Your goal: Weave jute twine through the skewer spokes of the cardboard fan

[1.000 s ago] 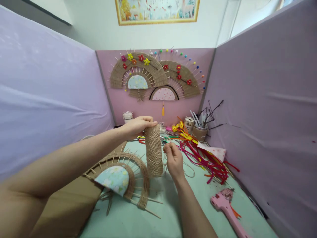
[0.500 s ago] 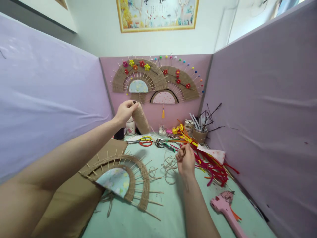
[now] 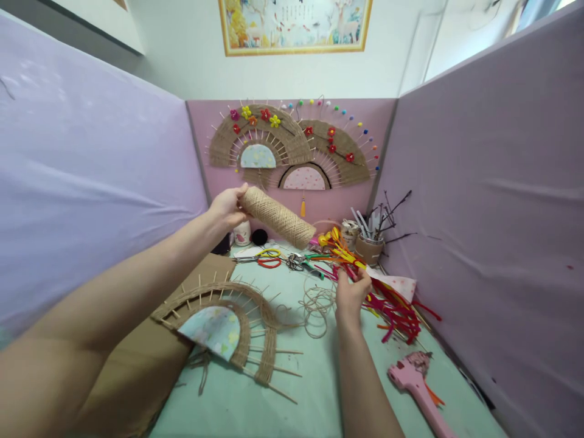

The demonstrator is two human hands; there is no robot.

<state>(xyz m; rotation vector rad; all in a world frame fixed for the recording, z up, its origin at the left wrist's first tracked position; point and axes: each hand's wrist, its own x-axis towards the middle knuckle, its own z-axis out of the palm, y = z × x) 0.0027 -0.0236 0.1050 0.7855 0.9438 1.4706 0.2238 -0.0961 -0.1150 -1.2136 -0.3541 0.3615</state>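
Note:
My left hand (image 3: 232,205) grips one end of a long spool of jute twine (image 3: 279,217), which hangs in the air, tilted down to the right. My right hand (image 3: 352,297) is over the table beside loose loops of twine (image 3: 314,311), thumb and fingers apart, with nothing plainly in them. Below the spool lies a half-round fan frame (image 3: 269,328) of thin sticks woven with twine, with a pale blue floral half-circle (image 3: 214,331) at its centre. Part of it rests on brown cardboard (image 3: 132,377).
Scissors (image 3: 269,263) and pliers (image 3: 296,261) lie behind the fan. Red, orange and yellow pipe cleaners (image 3: 396,316) spread at the right. Nearer stands a pink glue gun (image 3: 417,383). A holder of twigs (image 3: 368,249) is at the back right. Finished fans (image 3: 260,134) hang on the pink panel.
The spool has swung from nearly upright to a flatter slant, its free end rising to the right. My right hand has shifted slightly right, and its closed fingers have parted.

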